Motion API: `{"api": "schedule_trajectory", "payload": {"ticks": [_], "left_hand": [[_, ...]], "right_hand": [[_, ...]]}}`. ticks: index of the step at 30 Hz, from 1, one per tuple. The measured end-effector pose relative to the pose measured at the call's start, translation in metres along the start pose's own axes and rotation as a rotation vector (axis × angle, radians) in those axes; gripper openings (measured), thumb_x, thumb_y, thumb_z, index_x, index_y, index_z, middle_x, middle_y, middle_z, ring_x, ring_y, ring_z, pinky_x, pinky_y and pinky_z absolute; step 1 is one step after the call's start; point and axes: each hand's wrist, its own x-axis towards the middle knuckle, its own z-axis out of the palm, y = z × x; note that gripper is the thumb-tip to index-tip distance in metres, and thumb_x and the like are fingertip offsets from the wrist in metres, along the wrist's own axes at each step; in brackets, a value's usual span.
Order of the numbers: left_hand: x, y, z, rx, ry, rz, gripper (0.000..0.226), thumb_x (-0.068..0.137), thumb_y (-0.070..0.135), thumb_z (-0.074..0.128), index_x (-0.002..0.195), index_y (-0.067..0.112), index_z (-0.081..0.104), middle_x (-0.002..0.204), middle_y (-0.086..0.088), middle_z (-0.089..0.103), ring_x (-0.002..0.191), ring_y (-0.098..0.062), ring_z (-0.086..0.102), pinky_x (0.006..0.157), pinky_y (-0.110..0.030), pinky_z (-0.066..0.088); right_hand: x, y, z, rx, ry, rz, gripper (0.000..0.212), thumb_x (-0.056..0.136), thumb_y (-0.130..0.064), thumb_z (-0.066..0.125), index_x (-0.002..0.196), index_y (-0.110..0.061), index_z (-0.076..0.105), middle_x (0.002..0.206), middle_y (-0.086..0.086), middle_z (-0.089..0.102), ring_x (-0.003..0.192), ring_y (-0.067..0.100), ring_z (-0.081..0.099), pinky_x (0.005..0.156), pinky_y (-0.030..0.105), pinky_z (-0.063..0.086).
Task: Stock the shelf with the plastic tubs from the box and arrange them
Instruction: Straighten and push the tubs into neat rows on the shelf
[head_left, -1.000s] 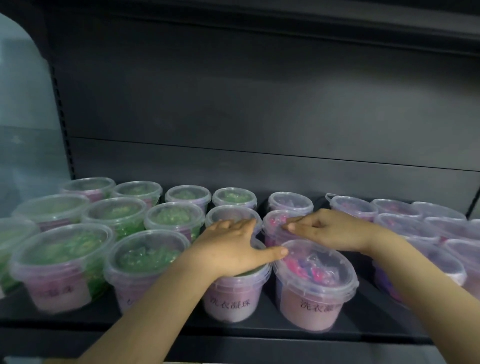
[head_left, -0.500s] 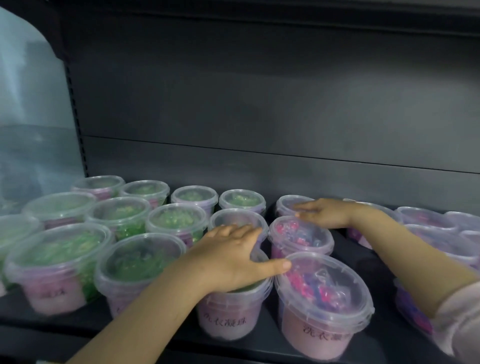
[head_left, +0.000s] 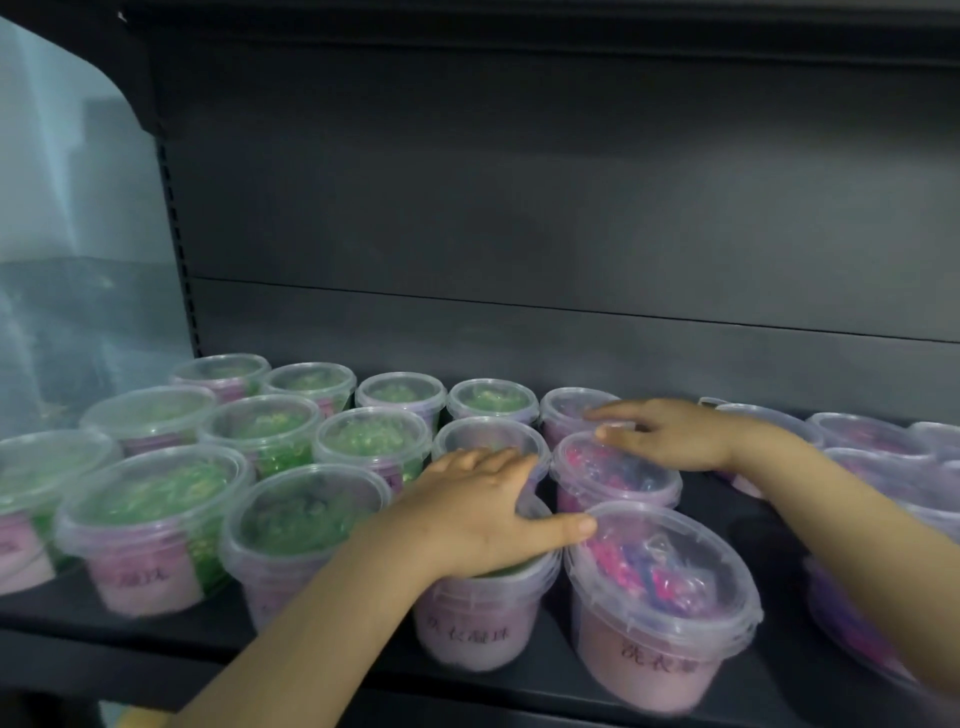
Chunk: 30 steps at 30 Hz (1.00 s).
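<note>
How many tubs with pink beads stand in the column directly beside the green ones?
3: the front tub beside the left hand, then the middle tub and the back tub, both partly under the right hand. Further pink tubs at right are blurred.

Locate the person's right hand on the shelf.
In the head view the right hand lies right of centre, resting on the lids of the middle-row pink tub and back-row pink tub, beyond the left hand.

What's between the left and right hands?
Head view: one pink-filled tub, second row back, sits between the left hand and the right hand.
</note>
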Motion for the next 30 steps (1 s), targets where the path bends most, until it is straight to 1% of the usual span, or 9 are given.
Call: {"api": "schedule_trajectory", "payload": {"ticks": [2,6,10,12,14,19,21,26,30], "left_hand": [[-0.001,0.001,-0.001,0.005,0.010,0.010,0.095,0.076,0.086,0.025,0.153,0.032,0.008,0.161,0.010,0.004,0.147,-0.013,0.004,0.116,-0.036,0.006],[0.000,0.001,-0.002,-0.021,0.009,-0.007,0.095,0.076,0.085,0.027,0.153,0.032,0.009,0.161,0.012,0.003,0.147,-0.013,0.001,0.116,-0.037,0.007],[0.000,-0.001,0.004,-0.134,0.076,-0.024,0.101,0.071,0.088,0.034,0.152,0.033,0.009,0.160,0.016,-0.001,0.145,-0.010,-0.016,0.116,-0.044,0.005],[-0.001,-0.001,0.005,-0.166,0.243,0.059,0.095,0.072,0.085,0.037,0.150,0.033,0.020,0.158,0.016,0.014,0.146,-0.009,-0.008,0.118,-0.044,0.011],[-0.004,-0.001,0.004,-0.196,0.478,0.160,0.082,0.075,0.081,0.036,0.141,0.033,0.042,0.148,0.015,0.038,0.141,-0.010,0.018,0.115,-0.040,0.025],[-0.027,0.005,0.001,-0.122,0.809,0.368,0.061,0.088,0.069,0.031,0.110,0.025,0.067,0.107,0.010,0.069,0.103,-0.009,0.058,0.083,-0.034,0.051],[-0.039,0.006,0.004,-0.041,0.847,0.381,0.055,0.091,0.063,0.033,0.103,0.025,0.071,0.100,0.012,0.071,0.097,-0.009,0.060,0.080,-0.030,0.051],[-0.057,-0.007,0.034,0.071,0.794,0.277,0.043,0.088,0.053,0.041,0.117,0.029,0.064,0.102,0.014,0.069,0.095,-0.014,0.064,0.080,-0.030,0.050],[-0.053,-0.008,0.050,0.042,0.776,0.235,0.039,0.091,0.047,0.038,0.103,0.029,0.070,0.103,0.015,0.068,0.092,-0.015,0.061,0.081,-0.030,0.045]], "right_hand": [[-0.018,-0.002,0.008,-0.013,-0.025,-0.003,0.067,0.083,-0.072,0.036,0.141,-0.041,0.043,0.151,-0.017,0.035,0.142,0.008,0.031,0.119,0.031,0.020],[-0.027,-0.011,0.022,-0.076,0.003,0.016,0.047,0.103,-0.043,0.029,0.149,-0.031,0.033,0.159,-0.005,0.021,0.148,0.014,0.014,0.118,0.027,0.007],[-0.035,-0.022,0.017,0.063,-0.011,0.088,0.054,0.100,-0.053,0.026,0.150,-0.033,0.030,0.161,-0.009,0.013,0.148,0.013,0.010,0.118,0.031,0.006],[-0.048,-0.027,0.016,0.030,0.041,0.045,0.051,0.100,-0.051,0.029,0.149,-0.035,0.031,0.161,-0.008,0.013,0.148,0.011,0.008,0.117,0.029,0.004],[-0.071,-0.036,0.017,0.031,0.104,-0.024,0.049,0.099,-0.049,0.035,0.146,-0.036,0.036,0.157,-0.012,0.023,0.146,0.005,0.015,0.117,0.024,0.008],[-0.133,-0.056,0.030,-0.036,0.177,-0.185,0.045,0.094,-0.051,0.047,0.137,-0.041,0.047,0.142,-0.027,0.038,0.132,-0.014,0.027,0.110,0.007,0.016],[-0.147,-0.058,0.035,-0.106,0.209,-0.198,0.047,0.091,-0.056,0.048,0.136,-0.043,0.048,0.139,-0.029,0.039,0.129,-0.017,0.026,0.101,-0.003,0.012],[-0.171,-0.046,0.055,-0.043,0.270,-0.188,0.056,0.079,-0.079,0.035,0.132,-0.061,0.041,0.136,-0.047,0.033,0.132,-0.020,0.021,0.109,0.010,0.020],[-0.164,-0.036,0.071,0.071,0.344,-0.171,0.057,0.078,-0.077,0.039,0.131,-0.058,0.044,0.141,-0.040,0.036,0.136,-0.015,0.020,0.113,0.018,0.020]]}}
